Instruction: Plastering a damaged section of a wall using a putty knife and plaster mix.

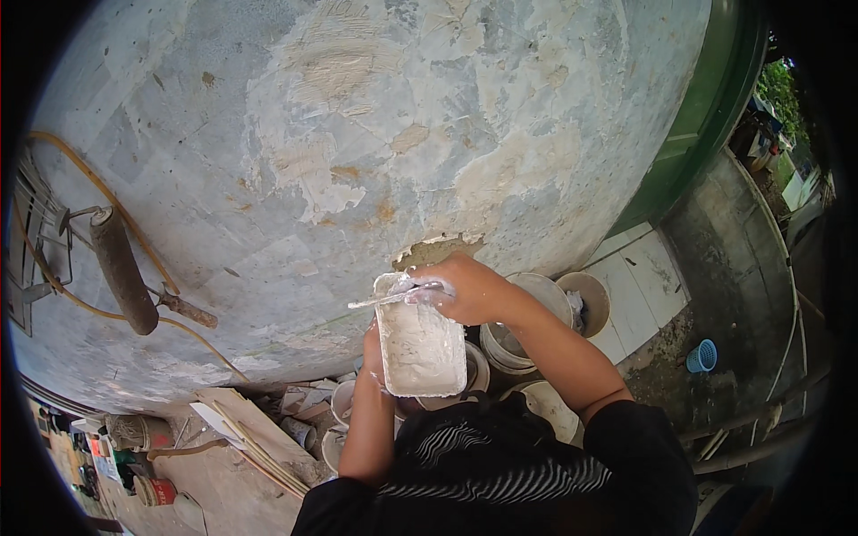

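Observation:
I grip a white plastic tray (420,353) smeared with creamy white filler with my left hand (371,344), which is partly hidden behind its left side. My right hand (458,288), white with paste, is closed round a thin putty knife (366,302) held flat across the upper end of the tray. Just beyond my hands, the mottled, patched wall (375,134) has a broken hollow (442,250) showing rough grey-brown material.
A paint roller (122,268) hangs left near a yellow hose (89,170). Several buckets (585,304) stand along the wall's foot. Boards (241,429) lie lower left. A green door (666,152), white tiles (639,286) and a small blue basket (702,355) are right.

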### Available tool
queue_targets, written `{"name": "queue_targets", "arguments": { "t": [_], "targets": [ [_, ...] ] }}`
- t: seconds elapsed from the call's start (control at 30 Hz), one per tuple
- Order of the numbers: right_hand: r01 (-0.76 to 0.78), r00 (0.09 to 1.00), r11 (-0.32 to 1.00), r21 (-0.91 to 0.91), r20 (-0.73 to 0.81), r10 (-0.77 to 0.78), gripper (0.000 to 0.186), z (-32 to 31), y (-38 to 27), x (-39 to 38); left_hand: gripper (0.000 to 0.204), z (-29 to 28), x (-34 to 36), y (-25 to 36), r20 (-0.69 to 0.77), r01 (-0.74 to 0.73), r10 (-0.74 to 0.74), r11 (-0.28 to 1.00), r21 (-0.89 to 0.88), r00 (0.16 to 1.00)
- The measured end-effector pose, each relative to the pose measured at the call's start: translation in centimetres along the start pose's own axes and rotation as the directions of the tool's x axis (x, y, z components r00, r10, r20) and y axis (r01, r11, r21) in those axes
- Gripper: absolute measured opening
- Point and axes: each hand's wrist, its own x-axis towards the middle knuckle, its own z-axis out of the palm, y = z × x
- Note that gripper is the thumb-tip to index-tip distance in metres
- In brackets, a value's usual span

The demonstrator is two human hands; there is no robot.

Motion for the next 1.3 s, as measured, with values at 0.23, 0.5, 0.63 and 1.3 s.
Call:
{"name": "queue_targets", "arguments": {
  "t": [0.23, 0.5, 0.63, 1.3],
  "targets": [
    [-0.001, 0.992, 0.997, 0.072, 0.123, -0.008, 0.041, 0.4, 0.7, 0.6, 0.048, -1.3, 0.1, 0.3, 0.013, 0.016, -0.016, 0.998, -0.055, 1.000],
    [0.096, 0.988, 0.995, 0.042, 0.114, -0.100, 0.030, 2.2, 0.9, 0.0, 0.050, -2.2, 0.5, 0.7, -0.071, 0.028, -0.036, 0.994, -0.106, 0.997],
    [0.106, 0.987, 0.994, 0.036, 0.121, -0.109, 0.032, 2.6, 1.1, -0.3, 0.050, -2.2, 0.8, 0.6, -0.095, 0.019, -0.031, 0.992, -0.123, 0.995],
    [-0.129, 0.936, 0.922, 0.365, -0.261, 0.234, 0.030, 2.7, -2.1, -2.2, 0.066, -3.9, 2.6, 0.5, 0.115, -0.559, 0.576, 0.815, -0.152, 0.809]
  ]
}}
